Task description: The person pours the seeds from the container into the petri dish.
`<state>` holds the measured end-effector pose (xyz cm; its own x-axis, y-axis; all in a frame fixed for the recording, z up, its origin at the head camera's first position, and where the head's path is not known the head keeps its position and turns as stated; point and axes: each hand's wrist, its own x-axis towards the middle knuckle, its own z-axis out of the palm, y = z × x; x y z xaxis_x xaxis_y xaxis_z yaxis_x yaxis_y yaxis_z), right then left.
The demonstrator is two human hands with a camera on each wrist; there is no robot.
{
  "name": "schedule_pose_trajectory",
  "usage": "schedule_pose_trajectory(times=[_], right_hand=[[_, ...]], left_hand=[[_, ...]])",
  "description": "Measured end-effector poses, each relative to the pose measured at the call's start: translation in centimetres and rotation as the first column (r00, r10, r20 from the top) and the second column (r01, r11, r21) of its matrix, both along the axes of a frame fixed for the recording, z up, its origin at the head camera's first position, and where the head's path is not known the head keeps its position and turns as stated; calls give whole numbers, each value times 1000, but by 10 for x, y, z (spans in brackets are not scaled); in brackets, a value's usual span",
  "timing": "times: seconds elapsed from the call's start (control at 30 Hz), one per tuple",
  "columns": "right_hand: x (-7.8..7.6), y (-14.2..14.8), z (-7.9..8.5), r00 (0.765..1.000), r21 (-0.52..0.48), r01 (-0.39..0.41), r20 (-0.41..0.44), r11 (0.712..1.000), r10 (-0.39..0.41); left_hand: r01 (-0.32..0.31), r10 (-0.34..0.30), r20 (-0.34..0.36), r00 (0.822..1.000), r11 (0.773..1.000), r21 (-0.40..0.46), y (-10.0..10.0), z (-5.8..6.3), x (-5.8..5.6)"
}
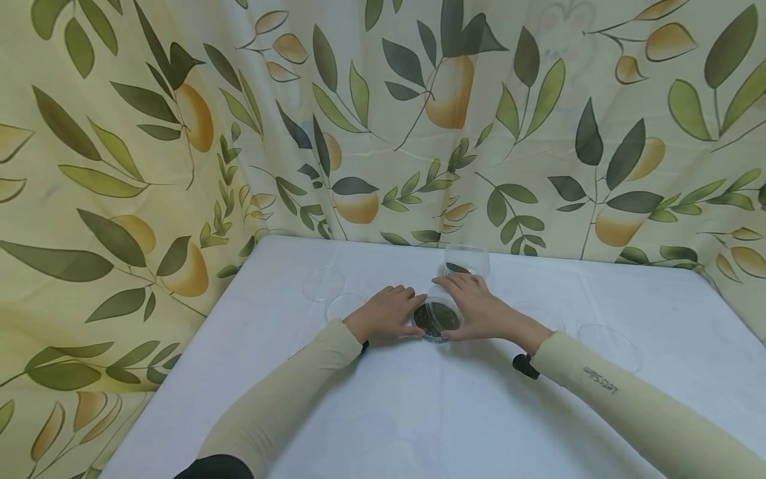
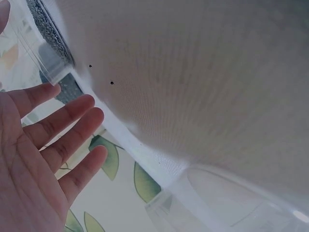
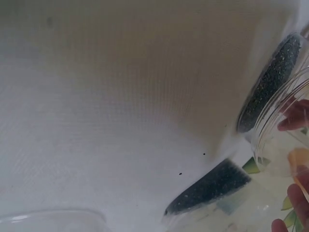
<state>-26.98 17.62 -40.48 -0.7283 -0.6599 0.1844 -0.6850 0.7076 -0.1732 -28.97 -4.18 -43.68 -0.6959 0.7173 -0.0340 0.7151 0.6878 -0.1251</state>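
Note:
Between my hands, a round clear dish of dark granules sits on the white table. My left hand is at its left side, with thumb and index finger around the rim and the other fingers loosely stretched out. With thumb and fingers spread, my right hand holds a round clear lid that overlaps the right part of the dish. Dark granules show beside the lid in the right wrist view. Just behind, a second clear container holds a dark heap.
Two clear round pieces lie left of my left hand. Other clear round pieces lie to the right, one partly behind my right forearm. A few dark specks dot the white cloth. A leaf-patterned curtain hangs behind the table.

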Motion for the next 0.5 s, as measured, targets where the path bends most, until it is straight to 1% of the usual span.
schedule_pose_trajectory(times=[0.23,0.5], right_hand=[[-3,-5,-6,999,4,-7,35,1000,7],[-6,-9,-12,999,24,-10,46,1000,9]], left_hand=[[-7,7,-2,1000,1000,-12,0,1,1],[-35,35,0,999,999,0,0,1,1]])
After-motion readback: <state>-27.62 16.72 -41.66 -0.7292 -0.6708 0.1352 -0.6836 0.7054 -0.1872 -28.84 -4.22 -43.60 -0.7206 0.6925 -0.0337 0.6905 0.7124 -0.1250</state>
